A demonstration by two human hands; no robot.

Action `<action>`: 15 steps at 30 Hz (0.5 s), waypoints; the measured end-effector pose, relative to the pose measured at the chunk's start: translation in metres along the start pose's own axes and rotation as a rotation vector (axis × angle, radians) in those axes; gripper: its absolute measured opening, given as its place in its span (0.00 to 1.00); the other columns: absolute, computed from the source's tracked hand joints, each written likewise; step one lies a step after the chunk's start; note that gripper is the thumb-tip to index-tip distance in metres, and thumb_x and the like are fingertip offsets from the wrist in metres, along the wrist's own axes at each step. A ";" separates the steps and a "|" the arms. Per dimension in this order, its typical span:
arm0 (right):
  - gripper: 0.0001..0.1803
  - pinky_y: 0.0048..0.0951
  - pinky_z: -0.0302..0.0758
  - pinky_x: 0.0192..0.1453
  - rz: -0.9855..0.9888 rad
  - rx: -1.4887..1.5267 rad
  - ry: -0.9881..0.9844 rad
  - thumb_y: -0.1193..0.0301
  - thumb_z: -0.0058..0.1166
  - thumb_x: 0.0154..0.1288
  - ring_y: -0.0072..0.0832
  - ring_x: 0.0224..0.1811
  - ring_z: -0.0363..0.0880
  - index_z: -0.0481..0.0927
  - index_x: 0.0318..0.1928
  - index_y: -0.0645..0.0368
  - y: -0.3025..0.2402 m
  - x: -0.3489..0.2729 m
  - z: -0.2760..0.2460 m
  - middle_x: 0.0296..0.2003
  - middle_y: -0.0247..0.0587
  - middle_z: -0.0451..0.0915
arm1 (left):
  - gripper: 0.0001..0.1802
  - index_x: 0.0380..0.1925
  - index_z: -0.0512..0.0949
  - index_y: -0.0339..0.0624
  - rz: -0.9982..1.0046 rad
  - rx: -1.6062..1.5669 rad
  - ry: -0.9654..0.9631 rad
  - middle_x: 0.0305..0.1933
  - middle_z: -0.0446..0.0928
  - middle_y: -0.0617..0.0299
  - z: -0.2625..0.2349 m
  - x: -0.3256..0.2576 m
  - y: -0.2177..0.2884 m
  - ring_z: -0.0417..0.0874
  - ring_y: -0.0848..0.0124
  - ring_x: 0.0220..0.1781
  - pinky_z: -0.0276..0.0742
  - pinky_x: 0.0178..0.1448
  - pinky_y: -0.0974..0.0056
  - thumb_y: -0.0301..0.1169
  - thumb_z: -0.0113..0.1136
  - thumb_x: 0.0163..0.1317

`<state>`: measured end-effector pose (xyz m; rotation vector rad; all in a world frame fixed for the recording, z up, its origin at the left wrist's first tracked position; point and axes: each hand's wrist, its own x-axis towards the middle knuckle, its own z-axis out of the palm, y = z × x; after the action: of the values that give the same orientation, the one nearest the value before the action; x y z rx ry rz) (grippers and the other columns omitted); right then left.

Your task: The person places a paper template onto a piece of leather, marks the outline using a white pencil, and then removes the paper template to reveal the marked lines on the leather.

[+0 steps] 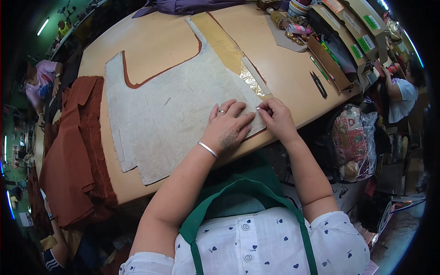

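Observation:
A large grey-white pattern sheet [183, 105] lies on the table over rust-brown cloth, whose edge [134, 85] shows along the curved cut-out. My left hand [228, 127], with a ring and a silver bangle, rests on the sheet near its right end, fingers spread. Just beside it, my right hand [276, 118] is closed in a pinch at the sheet's right edge. A small whitish piece [258, 108] shows at its fingertips; its kind is unclear. Beyond that hand are a shiny yellow strip [229, 50] and a narrow grey strip [256, 75] along the pattern's side.
Stacked rust-brown cloth [75, 146] hangs over the table's left side. To the right lie black thread snips [318, 85], a green pen [319, 67] and a cardboard box [327, 64]. Purple cloth [183, 6] lies at the far edge. Other people are at both sides.

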<state>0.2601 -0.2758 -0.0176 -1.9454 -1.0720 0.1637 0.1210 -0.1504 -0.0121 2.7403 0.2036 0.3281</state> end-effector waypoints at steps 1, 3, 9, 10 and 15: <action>0.04 0.34 0.73 0.37 -0.042 -0.014 0.010 0.77 0.54 0.53 0.38 0.31 0.75 0.75 0.30 0.64 -0.001 0.002 0.002 0.28 0.46 0.75 | 0.18 0.50 0.73 0.59 -0.002 0.004 0.000 0.58 0.65 0.61 -0.001 0.000 0.000 0.59 0.59 0.65 0.51 0.64 0.42 0.42 0.52 0.58; 0.04 0.35 0.72 0.39 -0.083 -0.030 0.020 0.77 0.54 0.53 0.40 0.33 0.75 0.75 0.30 0.64 -0.001 0.003 0.002 0.29 0.46 0.75 | 0.18 0.50 0.73 0.59 -0.003 -0.003 0.000 0.57 0.65 0.61 -0.001 0.000 0.001 0.59 0.59 0.65 0.51 0.64 0.42 0.42 0.52 0.58; 0.03 0.39 0.70 0.44 -0.159 -0.219 -0.055 0.78 0.52 0.53 0.44 0.37 0.73 0.75 0.30 0.63 -0.003 -0.009 -0.013 0.30 0.47 0.74 | 0.18 0.49 0.74 0.58 0.010 -0.022 0.020 0.57 0.65 0.61 0.002 0.002 -0.001 0.59 0.59 0.65 0.52 0.64 0.43 0.42 0.52 0.58; 0.03 0.39 0.70 0.44 -0.125 -0.263 -0.142 0.78 0.52 0.53 0.44 0.37 0.73 0.75 0.30 0.64 -0.011 -0.015 -0.021 0.29 0.48 0.74 | 0.18 0.49 0.74 0.58 0.016 -0.018 0.027 0.57 0.65 0.61 0.002 0.001 -0.001 0.60 0.59 0.65 0.52 0.64 0.43 0.42 0.52 0.58; 0.03 0.36 0.71 0.44 -0.031 -0.285 -0.293 0.79 0.50 0.55 0.43 0.36 0.73 0.76 0.31 0.64 -0.033 -0.036 -0.048 0.29 0.48 0.72 | 0.18 0.49 0.74 0.56 0.011 -0.015 0.040 0.56 0.66 0.61 0.002 -0.001 -0.001 0.60 0.59 0.64 0.52 0.64 0.44 0.42 0.53 0.57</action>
<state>0.2406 -0.3253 0.0262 -2.2047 -1.3779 0.2999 0.1208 -0.1497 -0.0142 2.7222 0.1957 0.3865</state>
